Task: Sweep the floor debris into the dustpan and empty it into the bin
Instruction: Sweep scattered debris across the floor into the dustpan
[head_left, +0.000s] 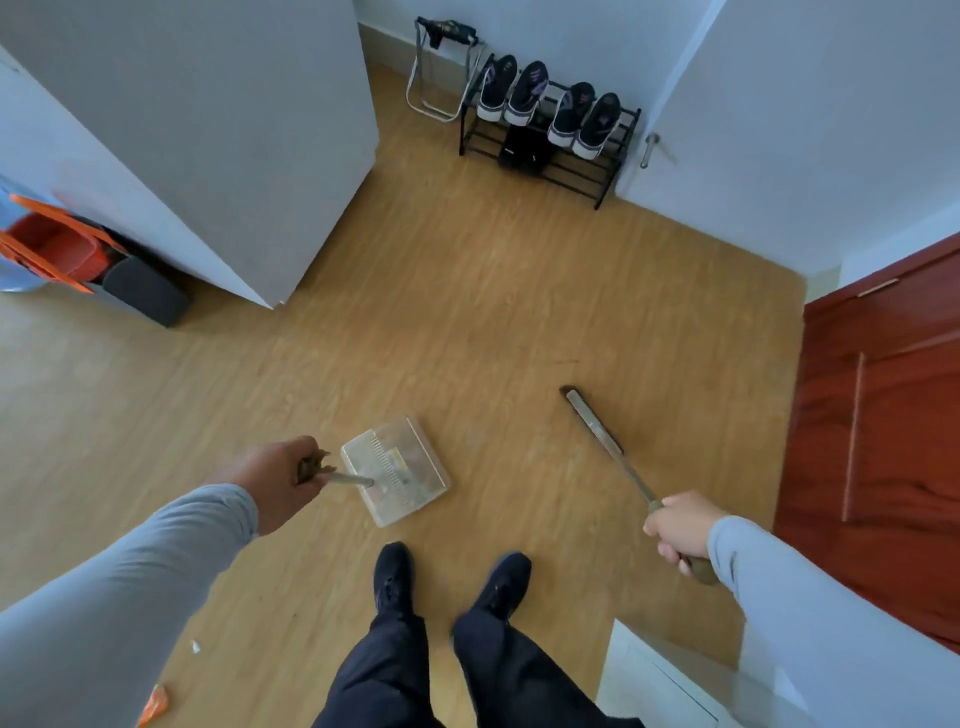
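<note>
My left hand grips the handle of a clear plastic dustpan, which hangs or rests low over the wooden floor just ahead of my feet. My right hand grips the handle of a broom; its narrow dark head points away to the upper left, near the floor. An orange scrap and a small white bit lie on the floor at the lower left. A dark grey bin stands at the left against a white wall.
An orange-and-blue mop bucket sits beside the bin. A black shoe rack with sneakers stands at the far wall, a folded frame beside it. A red wooden door is on the right, a white cabinet corner at lower right.
</note>
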